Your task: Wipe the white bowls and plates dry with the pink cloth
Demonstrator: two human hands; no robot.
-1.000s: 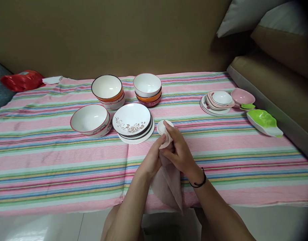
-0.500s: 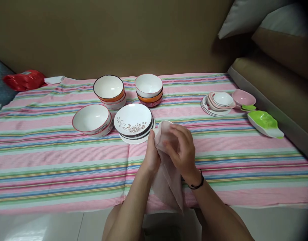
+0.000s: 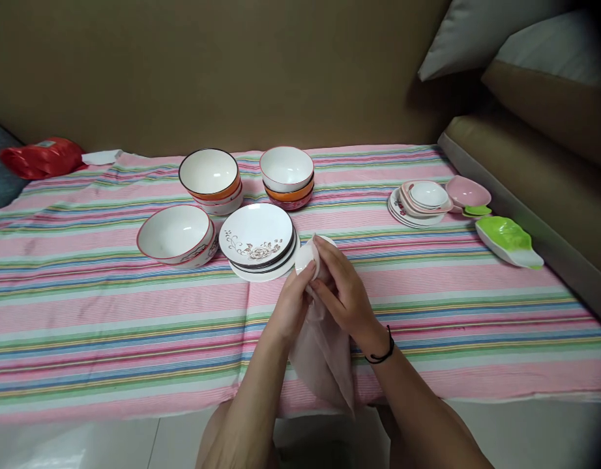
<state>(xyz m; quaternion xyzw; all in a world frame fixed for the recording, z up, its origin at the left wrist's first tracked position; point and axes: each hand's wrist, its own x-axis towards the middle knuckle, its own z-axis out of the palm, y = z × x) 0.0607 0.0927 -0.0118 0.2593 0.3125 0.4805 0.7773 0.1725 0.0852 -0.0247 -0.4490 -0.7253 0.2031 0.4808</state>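
My left hand and my right hand meet over the striped tablecloth. Between them they hold a small white dish and a pale pink cloth. The left fingers pinch the dish's edge. The right hand presses the cloth against the dish, and the rest of the cloth hangs down past the table's front edge. Just to the left lies a stack of white flowered plates.
A red-rimmed bowl sits left of the plates. Two bowl stacks stand behind. Small saucers, a pink dish and a green leaf dish lie at the right, beside a sofa. A red bag lies far left.
Half a second ago the cloth covered the dish; now the dish's white face shows again at the left fingers. Both hands have kept turning it in place.
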